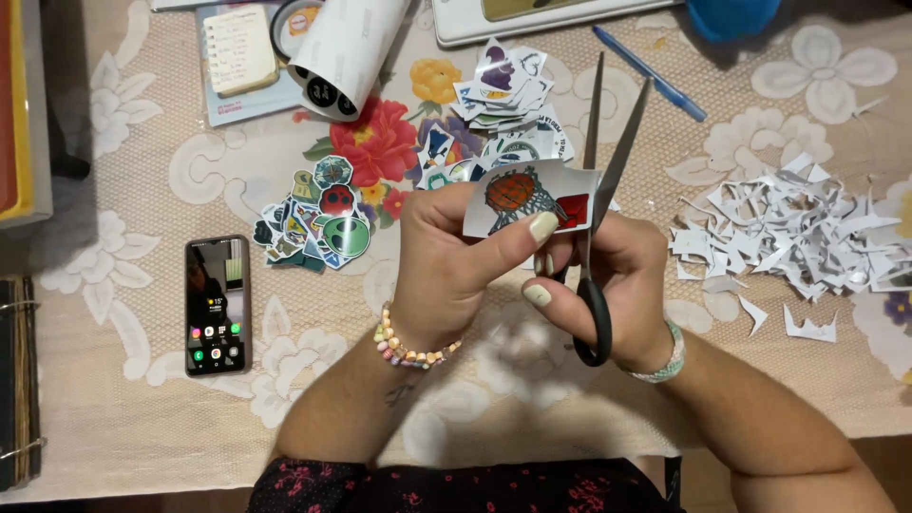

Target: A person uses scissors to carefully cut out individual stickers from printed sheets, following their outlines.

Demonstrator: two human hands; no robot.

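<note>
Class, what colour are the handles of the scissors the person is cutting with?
Black, seen in the head view: the scissors in the right hand.

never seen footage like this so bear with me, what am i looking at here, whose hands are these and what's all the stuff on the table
One picture, taken by a camera worn on a person's head, looking down at their own bare hands. The left hand pinches a small white sticker sheet with an orange ball picture. The right hand holds black-handled metal scissors, blades open at the sheet's edge. Below is a beige floral tablecloth. On it lie a black smartphone, a pile of cut-out colourful stickers, a heap of white paper scraps, a blue pen and a white paper roll.
</note>
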